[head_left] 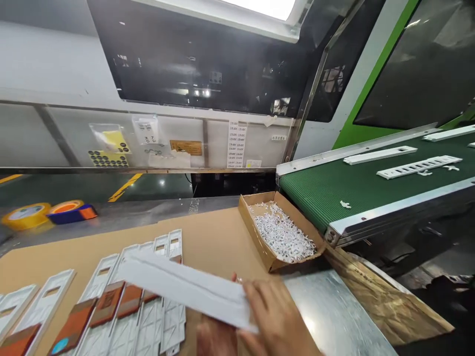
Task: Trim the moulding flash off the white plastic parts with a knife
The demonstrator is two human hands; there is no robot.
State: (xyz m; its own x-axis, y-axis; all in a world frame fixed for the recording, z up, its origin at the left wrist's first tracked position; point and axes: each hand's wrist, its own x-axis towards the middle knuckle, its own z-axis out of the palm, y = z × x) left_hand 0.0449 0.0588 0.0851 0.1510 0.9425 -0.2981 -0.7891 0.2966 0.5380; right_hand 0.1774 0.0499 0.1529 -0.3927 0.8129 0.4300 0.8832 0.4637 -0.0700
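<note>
A long white plastic strip (185, 289) is lifted above the cardboard sheet, and its near end sits in my right hand (276, 316). Its fingers wrap over the strip's edge. My left hand (217, 338) shows at the bottom edge of the view, just under the same end, and is partly hidden by the strip. Beneath them, several white slotted plastic strips (148, 316) lie side by side on the cardboard sheet (218, 242), some with brown-orange pieces (107, 304) on them.
A shallow cardboard box (260, 212) of small white plastic pieces stands past my hands, beside a green conveyor belt (334, 188) carrying white slotted strips. A metal sheet (334, 316) lies to the right. Rolls of yellow and orange tape (25, 216) sit at the left.
</note>
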